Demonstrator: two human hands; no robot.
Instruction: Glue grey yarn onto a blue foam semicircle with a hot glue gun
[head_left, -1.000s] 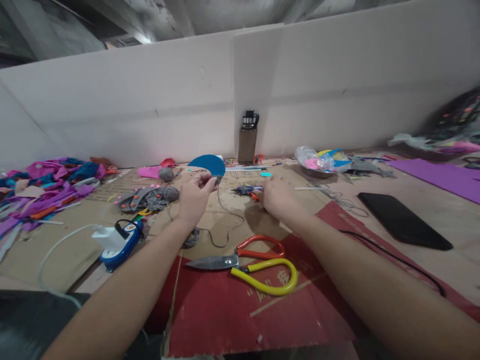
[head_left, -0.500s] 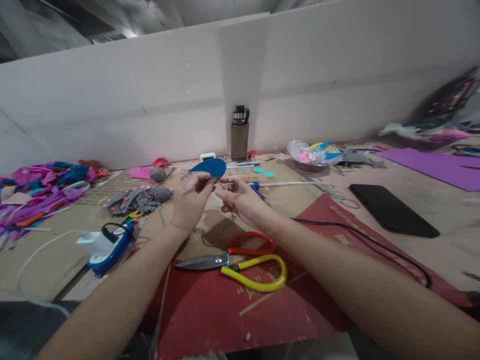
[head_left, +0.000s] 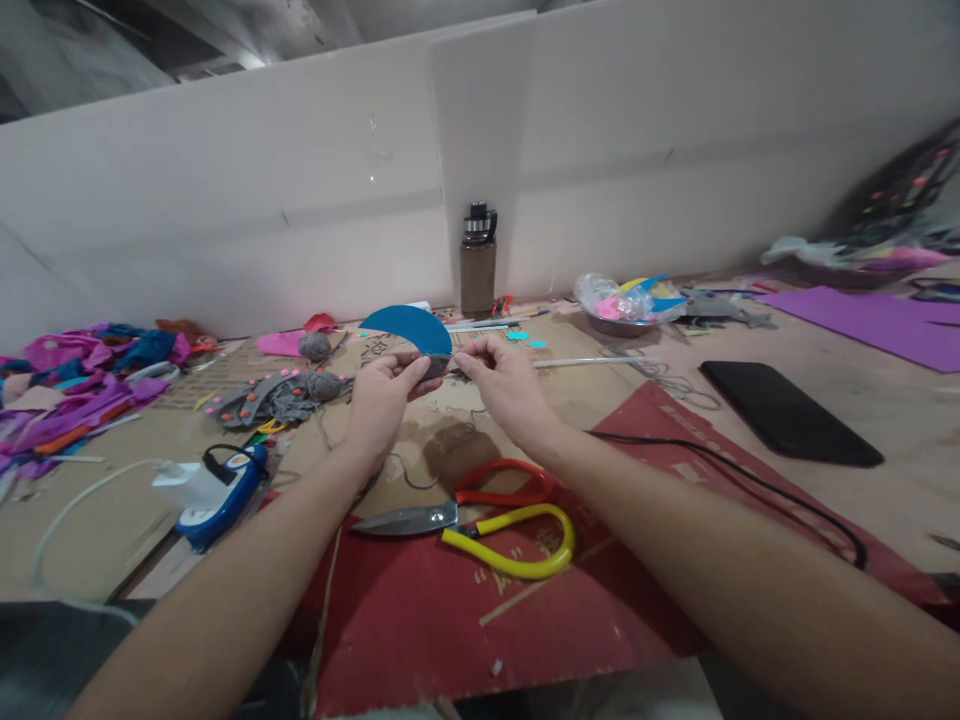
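Observation:
My left hand [head_left: 386,395] pinches the lower edge of a blue half-round foam piece [head_left: 407,327], held just above the cardboard-covered table [head_left: 112,520]. My right hand [head_left: 504,382] is closed in a pinch right beside it, fingertips meeting the left ones at the piece's grey underside; a thin grey string [head_left: 405,470] hangs below toward the table. Both hands hover over the brown cardboard, a little beyond the scissors [head_left: 480,522] with red and yellow handles.
A blue device with a white charger [head_left: 214,485] lies left. Grey felt with pink dots and yarn balls [head_left: 289,395] sits behind it, coloured scraps [head_left: 82,375] far left. A brown bottle [head_left: 477,262] stands at the wall. A black pad [head_left: 784,412], black cable [head_left: 750,480] and purple sheet [head_left: 877,322] lie right.
My right hand left the blue glue gun on the table and came left to meet my left hand at the blue foam piece, closing into a pinch.

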